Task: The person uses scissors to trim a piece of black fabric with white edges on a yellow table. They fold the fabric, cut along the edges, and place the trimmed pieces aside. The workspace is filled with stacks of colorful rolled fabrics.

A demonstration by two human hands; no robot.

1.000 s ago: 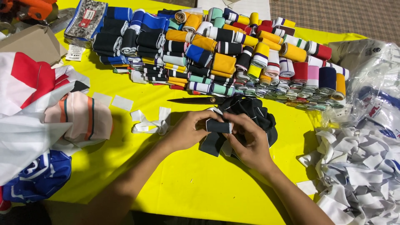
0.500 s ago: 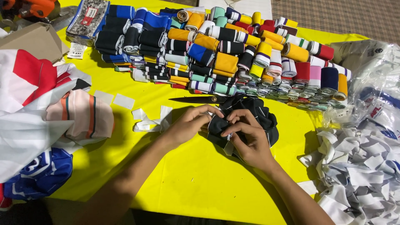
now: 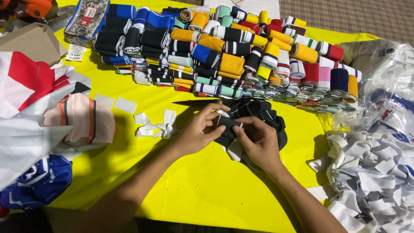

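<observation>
My left hand (image 3: 199, 131) and my right hand (image 3: 257, 142) meet over a small folded piece of black ribbed fabric (image 3: 228, 124); both pinch it with fingertips. A thin white strip shows at its upper left edge. Right behind it lies a loose heap of black fabric pieces (image 3: 265, 114) with white stripes. Black scissors (image 3: 196, 102) lie on the yellow table cover (image 3: 181, 190) just beyond my left hand.
Rows of rolled and folded coloured rib trims (image 3: 241, 56) fill the far side. White strips (image 3: 157, 126) lie left of my hands. Folded garments (image 3: 51, 116) sit at left, a heap of white strips (image 3: 375, 172) and plastic bags (image 3: 384, 77) at right.
Both hands have kept working the black piece in place, drawing closer together on it; it is now folded smaller between the fingertips.
</observation>
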